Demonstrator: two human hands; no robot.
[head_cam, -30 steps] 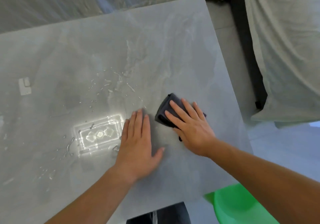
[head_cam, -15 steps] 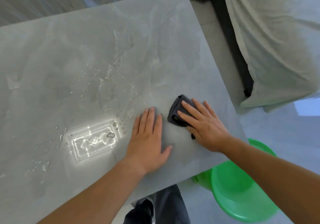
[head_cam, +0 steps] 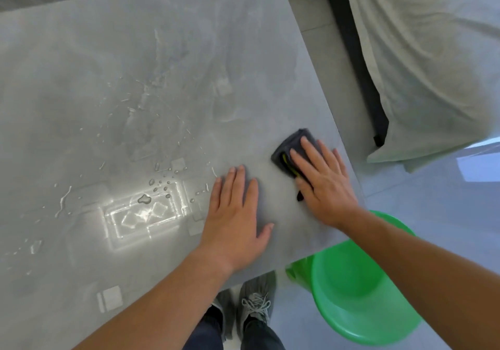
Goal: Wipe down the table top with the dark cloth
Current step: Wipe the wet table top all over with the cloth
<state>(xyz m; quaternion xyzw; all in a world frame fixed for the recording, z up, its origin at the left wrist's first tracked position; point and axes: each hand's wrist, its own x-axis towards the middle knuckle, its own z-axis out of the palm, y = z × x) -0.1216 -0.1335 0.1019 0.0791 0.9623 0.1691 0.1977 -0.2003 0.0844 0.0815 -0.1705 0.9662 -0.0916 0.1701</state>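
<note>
A grey marble-look table top (head_cam: 167, 60) fills most of the view. The dark cloth (head_cam: 288, 149), folded with a yellow-green trim showing, lies near the table's right edge. My right hand (head_cam: 322, 179) presses flat on the cloth, fingers spread over it. My left hand (head_cam: 235, 214) rests palm down on the bare table just left of the cloth, holding nothing. Water droplets (head_cam: 159, 184) and streaks lie scattered over the middle and left of the table, around a bright light reflection.
A green plastic basin (head_cam: 359, 290) stands on the floor under the table's near right corner. My grey shoes (head_cam: 254, 309) show below the front edge. Pale fabric-covered furniture (head_cam: 422, 60) stands to the right across a narrow floor gap.
My right hand has slid the cloth to the right, closer to the table's right edge. The view has shifted, showing more of the basin and my shoes. My left hand stays flat.
</note>
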